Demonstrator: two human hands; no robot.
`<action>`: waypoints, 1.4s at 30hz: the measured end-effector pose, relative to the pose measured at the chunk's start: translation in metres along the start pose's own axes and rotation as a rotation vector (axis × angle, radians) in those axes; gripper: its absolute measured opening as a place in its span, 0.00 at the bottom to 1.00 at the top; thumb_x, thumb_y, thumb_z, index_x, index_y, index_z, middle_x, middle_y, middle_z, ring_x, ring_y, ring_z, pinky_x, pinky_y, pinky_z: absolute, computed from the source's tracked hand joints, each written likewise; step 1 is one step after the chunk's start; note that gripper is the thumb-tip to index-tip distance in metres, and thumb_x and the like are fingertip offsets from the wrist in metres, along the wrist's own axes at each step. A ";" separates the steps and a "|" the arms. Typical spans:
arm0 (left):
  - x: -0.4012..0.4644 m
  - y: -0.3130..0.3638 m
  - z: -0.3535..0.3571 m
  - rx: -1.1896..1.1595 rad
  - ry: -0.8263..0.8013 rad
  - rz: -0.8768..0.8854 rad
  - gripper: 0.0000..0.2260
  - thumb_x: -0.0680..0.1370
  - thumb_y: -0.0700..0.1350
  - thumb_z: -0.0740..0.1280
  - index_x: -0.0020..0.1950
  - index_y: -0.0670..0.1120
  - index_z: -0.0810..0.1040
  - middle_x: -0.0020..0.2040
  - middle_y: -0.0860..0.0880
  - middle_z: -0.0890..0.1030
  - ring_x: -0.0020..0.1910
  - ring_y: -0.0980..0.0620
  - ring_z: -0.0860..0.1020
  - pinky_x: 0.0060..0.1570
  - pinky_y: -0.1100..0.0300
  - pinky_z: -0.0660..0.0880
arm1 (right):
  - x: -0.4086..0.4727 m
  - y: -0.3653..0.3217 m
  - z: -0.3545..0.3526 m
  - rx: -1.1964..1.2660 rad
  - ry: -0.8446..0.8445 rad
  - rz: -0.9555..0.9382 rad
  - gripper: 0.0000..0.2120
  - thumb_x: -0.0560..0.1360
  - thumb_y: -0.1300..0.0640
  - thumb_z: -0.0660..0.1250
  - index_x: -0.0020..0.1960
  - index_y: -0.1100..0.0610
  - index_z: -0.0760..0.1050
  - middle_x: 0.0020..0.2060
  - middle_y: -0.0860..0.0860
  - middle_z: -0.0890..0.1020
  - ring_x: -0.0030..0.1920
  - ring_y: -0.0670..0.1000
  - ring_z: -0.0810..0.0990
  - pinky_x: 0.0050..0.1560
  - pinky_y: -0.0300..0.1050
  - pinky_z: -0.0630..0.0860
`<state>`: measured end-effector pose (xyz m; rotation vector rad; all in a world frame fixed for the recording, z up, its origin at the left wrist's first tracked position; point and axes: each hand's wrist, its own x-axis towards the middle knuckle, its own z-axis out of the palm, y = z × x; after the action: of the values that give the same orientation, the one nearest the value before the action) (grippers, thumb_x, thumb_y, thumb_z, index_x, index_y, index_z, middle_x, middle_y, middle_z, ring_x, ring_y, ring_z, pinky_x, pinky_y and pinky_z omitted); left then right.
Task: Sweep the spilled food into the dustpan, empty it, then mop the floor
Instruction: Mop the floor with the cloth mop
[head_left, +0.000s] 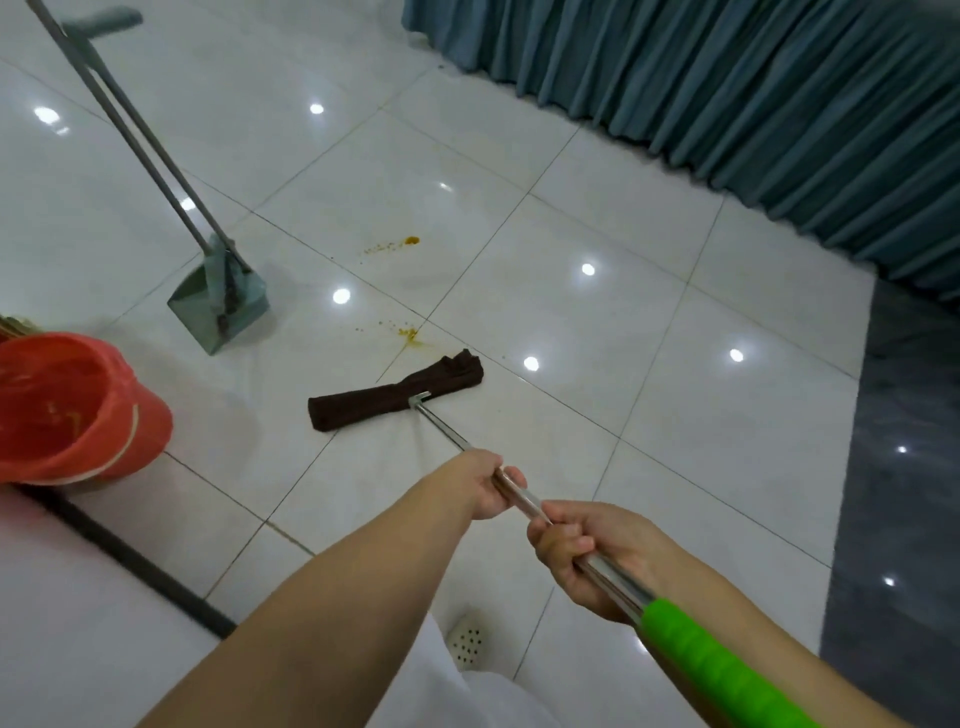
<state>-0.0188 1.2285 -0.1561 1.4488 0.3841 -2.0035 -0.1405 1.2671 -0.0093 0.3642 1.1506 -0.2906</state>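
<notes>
I see both hands on the mop pole (524, 506), which runs from the lower right of the frame up to the middle. My left hand (485, 483) is curled round the bare metal part, further down the pole toward the head; my right hand (582, 553) is wrapped round the metal just above the green grip (722, 670), which leaves the frame at the bottom right. The two hands sit close together without touching. The mop head (389, 397), wrapped in a dark brown cloth, lies flat on the white tiled floor (597, 332) at the centre of the frame. Just beyond its far end a yellow smear (410, 335) with scattered specks sits on a tile joint, and a second yellow spot (410, 240) with a trail of crumbs lies further up, well apart from the mop. At the left of centre the grey-green dustpan (218, 301) stands on the floor with the broom (130, 124) tucked into it, both long handles leaning toward the upper left corner. A red bin (72, 410) sits at the left edge. A teal curtain (727, 104) hangs across the upper right, and a dark grey floor strip (904, 441) runs down the right edge.
</notes>
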 end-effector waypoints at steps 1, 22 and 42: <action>0.000 -0.009 0.008 0.020 -0.007 -0.014 0.09 0.83 0.38 0.50 0.45 0.38 0.64 0.36 0.44 0.65 0.27 0.52 0.64 0.22 0.66 0.71 | -0.007 0.000 -0.009 0.009 0.003 -0.007 0.09 0.77 0.63 0.59 0.39 0.63 0.70 0.19 0.55 0.69 0.13 0.46 0.65 0.15 0.27 0.63; 0.022 -0.029 0.078 0.023 -0.076 -0.037 0.09 0.83 0.39 0.52 0.44 0.39 0.64 0.33 0.45 0.65 0.27 0.52 0.63 0.19 0.67 0.70 | -0.014 -0.041 -0.054 -0.145 0.152 -0.146 0.03 0.76 0.64 0.64 0.45 0.60 0.70 0.25 0.54 0.71 0.16 0.44 0.64 0.14 0.30 0.64; 0.091 0.278 0.056 -0.105 0.063 0.072 0.10 0.83 0.40 0.52 0.43 0.41 0.64 0.33 0.46 0.63 0.28 0.53 0.62 0.17 0.69 0.67 | 0.120 -0.206 0.187 -0.303 0.056 -0.150 0.12 0.79 0.66 0.58 0.57 0.52 0.70 0.25 0.53 0.70 0.16 0.44 0.64 0.16 0.28 0.62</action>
<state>0.0992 0.9569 -0.1861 1.4426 0.4507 -1.8568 -0.0227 0.9973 -0.0798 0.0191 1.2584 -0.2336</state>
